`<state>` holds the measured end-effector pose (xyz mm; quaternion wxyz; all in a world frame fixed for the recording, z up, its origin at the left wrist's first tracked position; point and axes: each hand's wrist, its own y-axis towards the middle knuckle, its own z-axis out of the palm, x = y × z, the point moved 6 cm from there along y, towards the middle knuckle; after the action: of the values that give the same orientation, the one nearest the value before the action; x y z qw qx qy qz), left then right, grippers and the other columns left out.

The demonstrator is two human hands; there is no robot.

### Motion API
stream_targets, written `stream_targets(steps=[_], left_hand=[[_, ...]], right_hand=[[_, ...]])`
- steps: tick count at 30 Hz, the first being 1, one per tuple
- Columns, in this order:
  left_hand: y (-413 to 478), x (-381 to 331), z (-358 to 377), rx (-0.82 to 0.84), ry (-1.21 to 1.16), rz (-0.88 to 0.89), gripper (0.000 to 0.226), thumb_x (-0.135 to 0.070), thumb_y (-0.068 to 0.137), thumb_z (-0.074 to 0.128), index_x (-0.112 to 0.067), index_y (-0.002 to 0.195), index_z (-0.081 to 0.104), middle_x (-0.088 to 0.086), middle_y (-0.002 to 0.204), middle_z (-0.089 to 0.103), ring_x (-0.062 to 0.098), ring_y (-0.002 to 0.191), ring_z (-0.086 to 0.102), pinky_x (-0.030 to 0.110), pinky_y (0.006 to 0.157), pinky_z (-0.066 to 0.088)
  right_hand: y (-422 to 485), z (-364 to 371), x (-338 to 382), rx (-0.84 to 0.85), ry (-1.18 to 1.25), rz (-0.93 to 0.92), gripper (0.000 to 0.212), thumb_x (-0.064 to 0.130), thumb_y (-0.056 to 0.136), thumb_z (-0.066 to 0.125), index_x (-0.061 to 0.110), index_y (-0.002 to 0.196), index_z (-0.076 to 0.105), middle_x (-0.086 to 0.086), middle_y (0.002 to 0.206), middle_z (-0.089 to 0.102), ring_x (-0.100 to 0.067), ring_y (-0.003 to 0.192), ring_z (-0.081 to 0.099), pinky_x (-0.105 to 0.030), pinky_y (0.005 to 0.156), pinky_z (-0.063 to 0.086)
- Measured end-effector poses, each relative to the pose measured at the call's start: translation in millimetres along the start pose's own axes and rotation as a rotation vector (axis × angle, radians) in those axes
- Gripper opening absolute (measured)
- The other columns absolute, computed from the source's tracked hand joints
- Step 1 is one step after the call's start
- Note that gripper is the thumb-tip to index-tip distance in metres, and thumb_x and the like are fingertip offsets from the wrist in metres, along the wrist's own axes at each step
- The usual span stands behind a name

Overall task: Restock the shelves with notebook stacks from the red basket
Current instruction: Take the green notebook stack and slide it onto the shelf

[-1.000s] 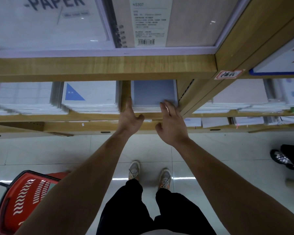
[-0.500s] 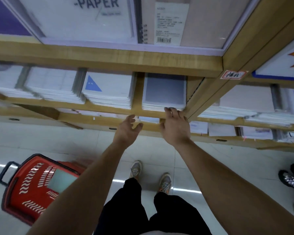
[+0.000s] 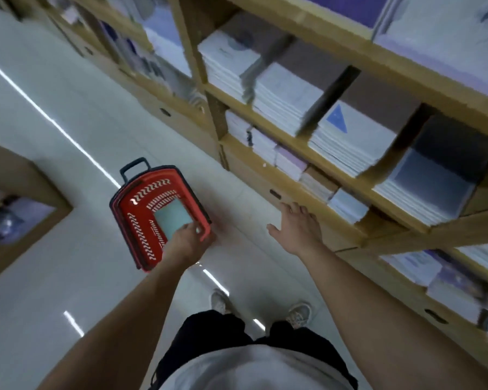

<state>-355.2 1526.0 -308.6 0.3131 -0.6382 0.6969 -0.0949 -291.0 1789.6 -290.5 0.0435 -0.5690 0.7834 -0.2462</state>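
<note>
**Reaching into the basket for the next stack**

The pale green notebook stack lies flat on the bottom of the red basket, toward the end nearest the person. The basket stands on the floor, well apart from the wooden shelves on the right.

The step in hand looks like the pick-up. To do it well, the left hand should slide under the stack's near edge with the thumb on top, so that the whole pile lifts as one block and no covers fan out. The right hand should probably come across to support the far side before the stack clears the basket's rim. The pile needs to stay level on the way to a shelf slot.

The left fingers reach over the near rim and meet the stack's near corner. The back of the hand hides them and the picture is blurred, so I cannot tell whether they are pinching the stack or only touching it. The right hand hangs in the air just in front of the lowest shelf's front edge. Its fingers are straight and spread, and it holds nothing.
</note>
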Motion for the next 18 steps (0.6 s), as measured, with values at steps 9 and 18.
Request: stream_targets(steps=[9,18], left_hand=[[15.3,203.2,-60.7,-0.070,-0.106,-0.224,0.067,-0.067,0.082,0.043,-0.022,0.130,0.054,0.006,0.127,0.063,0.030,0.110,0.063,0.046,0.090,0.055],[99.8,304.6,-40.2,-0.069,-0.268,-0.397,0.069,-0.073,0.082,0.046,-0.026,0.133,0.049,0.001,0.126,0.062,0.025,0.109,0.063,0.048,0.089,0.057]], right_hand=[[59.5,54.0,211.4,0.165,-0.103,-0.246,0.069,0.059,0.093,0.051,0.016,0.146,0.042,-0.011,0.143,0.047,-0.032,0.130,0.045,-0.044,0.102,0.041],[177.4,119.9,326.8,0.230,-0.240,-0.434,0.062,0.055,0.093,0.053,0.014,0.139,0.046,-0.013,0.130,0.053,-0.033,0.120,0.050,-0.045,0.094,0.045]])
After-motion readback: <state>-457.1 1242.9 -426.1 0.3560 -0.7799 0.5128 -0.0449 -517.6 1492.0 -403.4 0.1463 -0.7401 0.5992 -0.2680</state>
